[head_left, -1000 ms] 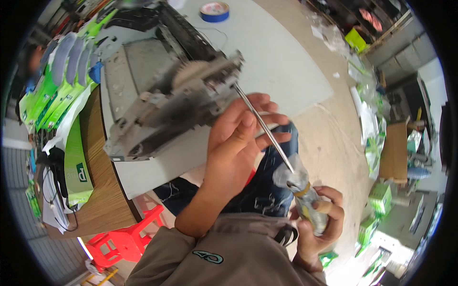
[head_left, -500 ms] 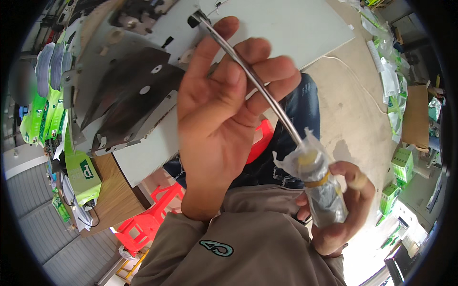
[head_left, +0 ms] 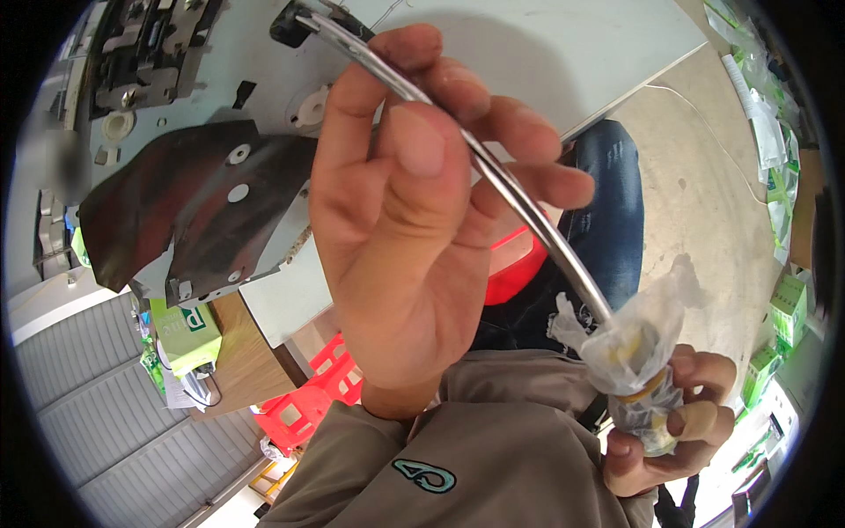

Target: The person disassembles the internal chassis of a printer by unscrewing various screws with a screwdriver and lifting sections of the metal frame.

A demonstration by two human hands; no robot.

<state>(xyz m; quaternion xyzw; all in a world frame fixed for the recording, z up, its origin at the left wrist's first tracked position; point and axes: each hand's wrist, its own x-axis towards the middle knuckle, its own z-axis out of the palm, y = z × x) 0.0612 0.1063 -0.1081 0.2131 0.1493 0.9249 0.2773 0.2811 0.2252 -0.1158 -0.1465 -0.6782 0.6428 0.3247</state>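
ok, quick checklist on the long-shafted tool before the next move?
1. Right hand on wrapped handle: ok.
2. Yellowish band across the wrapping: ok.
3. Plastic wrapping snug at its shaft end: not ok, edges flare loose.
4. Left hand gripping the metal shaft firmly: cannot tell.
5. Shaft's far end seated in the black piece: cannot tell, they overlap in view.

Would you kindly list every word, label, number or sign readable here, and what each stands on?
Green package, left: pale lettering, partly on a dark green patch; I won't copy the wording.
Grey-brown shirt: a teal, dark-edged looped emblem; no readable word.
Green boxes, right edge: any print is too small to read.
Metal-shafted tool: no lettering visible.
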